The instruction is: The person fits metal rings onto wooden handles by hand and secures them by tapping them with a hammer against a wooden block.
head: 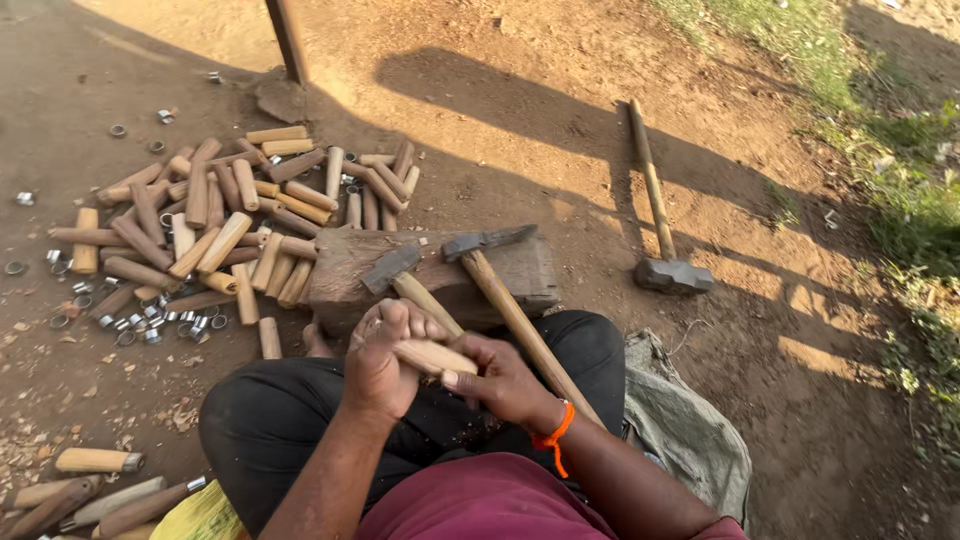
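I sit on the ground and hold a short pale wooden handle (432, 357) over my lap. My left hand (380, 360) is closed around its left end. My right hand (498, 380), with an orange thread at the wrist, pinches the right end. Just beyond my hands lies a worn wooden block (520, 270). Two hammers rest on it: a small one (392, 268) and a pointed one (487, 241), whose long handle runs back past my right arm.
A heap of short wooden handles (220, 215) lies to the left, with small metal rings (150, 325) scattered near it. More handles with rings fitted (95, 490) lie at the bottom left. A sledgehammer (672, 275) lies on the right. A grey sack (690, 430) sits beside my right leg.
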